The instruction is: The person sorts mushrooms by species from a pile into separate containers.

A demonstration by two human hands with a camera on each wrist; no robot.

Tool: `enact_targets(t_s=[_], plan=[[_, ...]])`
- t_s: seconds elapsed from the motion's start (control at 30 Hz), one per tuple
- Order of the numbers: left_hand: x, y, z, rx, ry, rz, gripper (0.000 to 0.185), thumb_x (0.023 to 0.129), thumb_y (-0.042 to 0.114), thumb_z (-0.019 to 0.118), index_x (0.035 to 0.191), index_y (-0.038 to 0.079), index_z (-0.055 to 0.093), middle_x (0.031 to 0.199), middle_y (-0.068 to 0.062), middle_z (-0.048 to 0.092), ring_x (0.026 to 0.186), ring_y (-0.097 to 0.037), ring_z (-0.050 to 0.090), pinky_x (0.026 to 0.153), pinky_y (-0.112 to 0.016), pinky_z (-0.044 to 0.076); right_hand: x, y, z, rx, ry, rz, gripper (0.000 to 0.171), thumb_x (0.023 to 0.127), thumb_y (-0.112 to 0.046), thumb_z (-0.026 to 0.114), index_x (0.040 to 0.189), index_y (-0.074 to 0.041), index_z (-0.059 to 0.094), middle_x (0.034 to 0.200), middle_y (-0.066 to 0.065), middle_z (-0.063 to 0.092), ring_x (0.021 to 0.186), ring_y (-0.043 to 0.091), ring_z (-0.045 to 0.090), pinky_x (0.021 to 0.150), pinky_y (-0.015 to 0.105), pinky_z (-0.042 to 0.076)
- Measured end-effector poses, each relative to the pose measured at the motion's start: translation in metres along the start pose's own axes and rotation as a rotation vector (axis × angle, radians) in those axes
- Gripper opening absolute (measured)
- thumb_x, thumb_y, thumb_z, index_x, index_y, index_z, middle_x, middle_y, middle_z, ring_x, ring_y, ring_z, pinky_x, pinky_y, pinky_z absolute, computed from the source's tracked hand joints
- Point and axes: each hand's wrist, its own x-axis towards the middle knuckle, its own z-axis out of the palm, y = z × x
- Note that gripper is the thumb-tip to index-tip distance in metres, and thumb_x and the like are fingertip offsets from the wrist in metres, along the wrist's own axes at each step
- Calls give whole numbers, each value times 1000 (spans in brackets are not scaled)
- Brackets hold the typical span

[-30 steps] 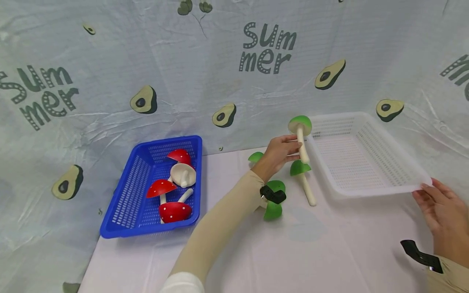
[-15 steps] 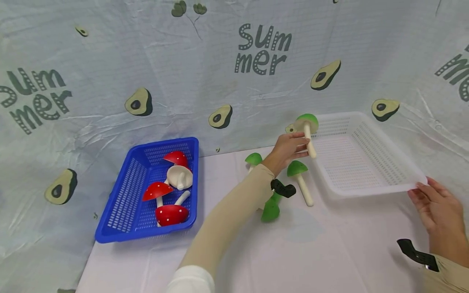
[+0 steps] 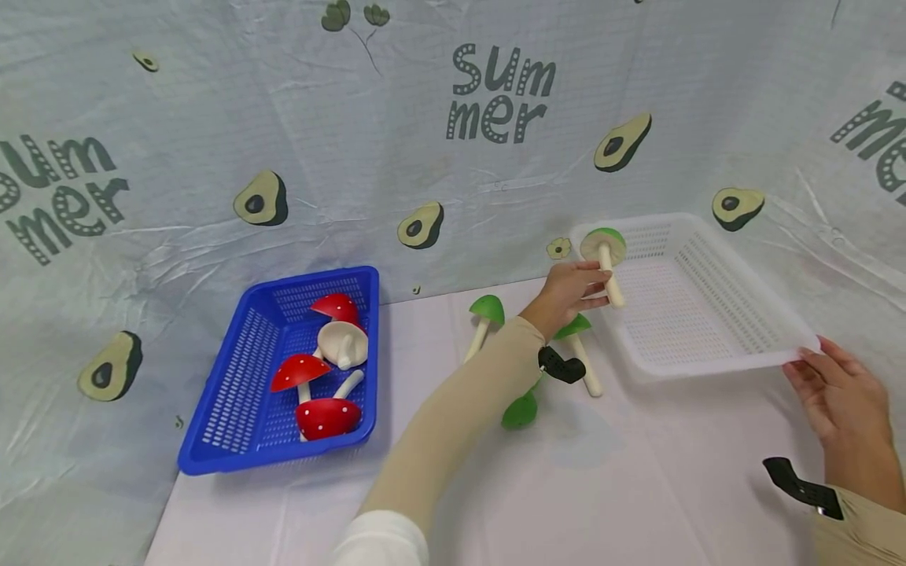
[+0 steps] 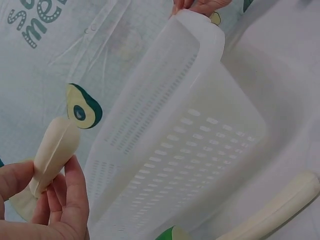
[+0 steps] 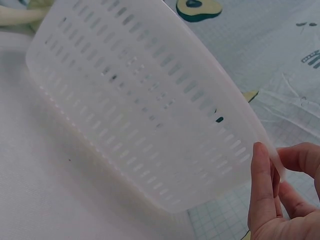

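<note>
My left hand point(image 3: 575, 292) pinches the pale stem of a green-capped toy mushroom point(image 3: 605, 250) at the left rim of a white perforated basket point(image 3: 708, 369). In the left wrist view the thumb and fingers close round the mushroom's stem point(image 4: 56, 150), which points up toward the camera. My right hand point(image 3: 845, 393) grips the basket's near right corner between thumb and fingers, and that side is raised off the table. Below the left hand lies another green mushroom point(image 3: 586, 365), its cap partly covered. Nothing shows inside the white basket.
A blue basket point(image 3: 244, 377) on the left holds several red-capped toy mushrooms point(image 3: 329, 418). More green mushrooms point(image 3: 487, 309) lie on the white table around the left forearm, one cap point(image 3: 520, 410) partly behind it. A printed cloth point(image 3: 354, 141) hangs behind the table.
My left hand has moved right with the green mushroom, from beside the white basket to over its left rim. The right hand keeps its grip on the corner. The head view shifts slightly.
</note>
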Motion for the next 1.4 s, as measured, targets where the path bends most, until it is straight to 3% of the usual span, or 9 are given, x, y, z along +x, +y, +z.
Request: enact_targets(t_s=[0.53,0.67,0.77,0.9,1.03,1.23,1.4], plan=[[3,-5,15,113,53,61,24,88,-5,74,111,-2,70,90,-9,71,89,-26,71,84,-45,62,-4,0,1,-19,-33,18,45,92,14,63,125,-16,69,85,11,68,72,23,69,67,33,63],[2,-6,15,144,31,64,28,88,-11,70,116,-5,68,94,-12,71,103,-36,71,83,-43,62,-4,1,2,-21,-35,20,47,91,14,65,127,-16,68,87,10,68,72,23,69,68,33,63],[-2,-3,11,194,-15,53,33,89,-10,69,121,-3,67,107,-14,71,105,-33,70,82,-38,62,-3,0,2,-24,-33,15,48,91,14,65,128,-16,68,87,9,69,72,22,69,67,33,63],[-9,2,-7,268,-114,49,35,92,-2,70,127,2,67,114,-10,71,98,-21,70,82,-35,62,-2,-3,2,-25,-31,1,48,91,15,65,128,-15,69,86,10,69,71,23,70,66,33,63],[-18,9,-42,295,-169,59,36,97,3,67,133,3,64,119,-11,69,107,-23,68,90,-39,60,-1,-2,3,-48,-21,-7,48,91,14,66,128,-16,70,86,9,70,70,22,69,65,32,63],[-33,20,-91,262,-132,99,35,99,8,65,134,3,63,133,-21,62,124,-39,60,88,-37,61,-1,-1,-1,-37,-36,-25,46,91,14,65,127,-14,70,90,8,68,71,21,69,65,32,63],[-47,29,-126,255,-65,141,31,100,10,65,130,5,64,120,-13,64,113,-33,64,89,-36,60,-2,0,-2,1,-65,-36,46,93,16,60,128,-11,69,93,8,69,70,24,69,65,34,63]])
